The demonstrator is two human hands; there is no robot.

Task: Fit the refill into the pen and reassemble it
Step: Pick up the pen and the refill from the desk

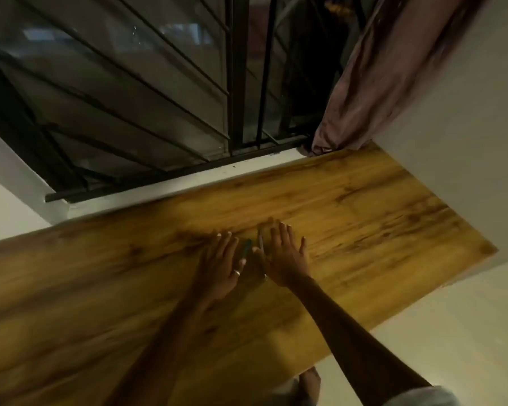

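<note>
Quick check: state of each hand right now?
Left hand: open, flat on the wooden table, holding nothing.
Right hand: open, fingers spread, holding nothing; pen parts lie between the hands.

My picture is dim and a bit yellow, and the brightest spot is the far right part of the wooden table [379, 206], while its left end sinks into brown shadow. The window [115, 83] behind the bars is dark and only shows a few pale, smeary reflections, and the whole picture is soft and blurry, most of all the curtain [373, 80] at the top right. My left hand [222, 265] and right hand [285, 256] look fuzzy with a dark shadow between them, and the straight edges bend and lean near the sides of the picture.
</note>
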